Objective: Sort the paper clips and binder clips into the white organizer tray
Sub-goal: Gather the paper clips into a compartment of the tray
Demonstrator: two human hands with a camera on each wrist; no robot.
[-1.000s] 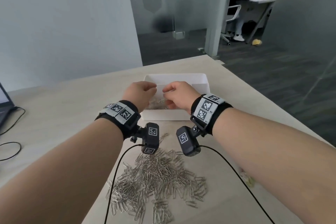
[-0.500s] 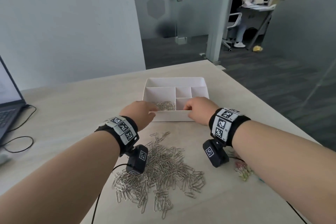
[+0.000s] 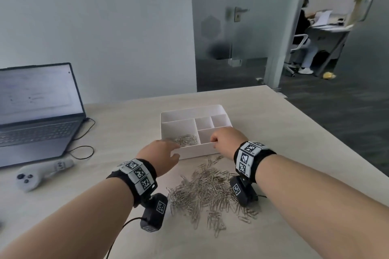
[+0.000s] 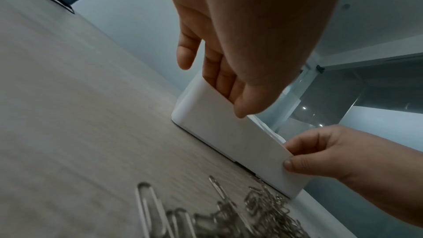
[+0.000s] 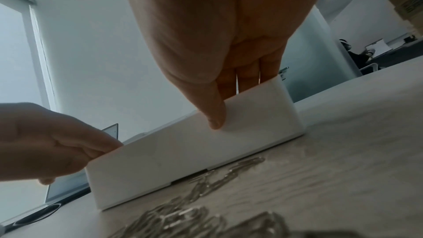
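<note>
1 white tray (image 3: pixel 190 154), 5 compartments; 2 hands on its near wall, left hand (image 3: pixel 161 154) and right hand (image 3: pixel 226 140); paper clips: 1 small batch (image 3: pixel 186 140) in the compartment between the fingers, 1 big loose pile (image 3: pixel 207 191) behind the wrists, too many to count; 1 laptop (image 3: pixel 35 109); 1 controller (image 3: pixel 40 172).

Both forearms reach forward, each with a marker band and a little camera at the wrist. Left hand (image 3: pixel 161 154) has fingers hooked over the near wall of the white organizer tray (image 3: pixel 193 150), thumb outside. Right hand (image 3: pixel 226 140) pinches that same wall further right, thumb pressed flat on the outer face.
</note>
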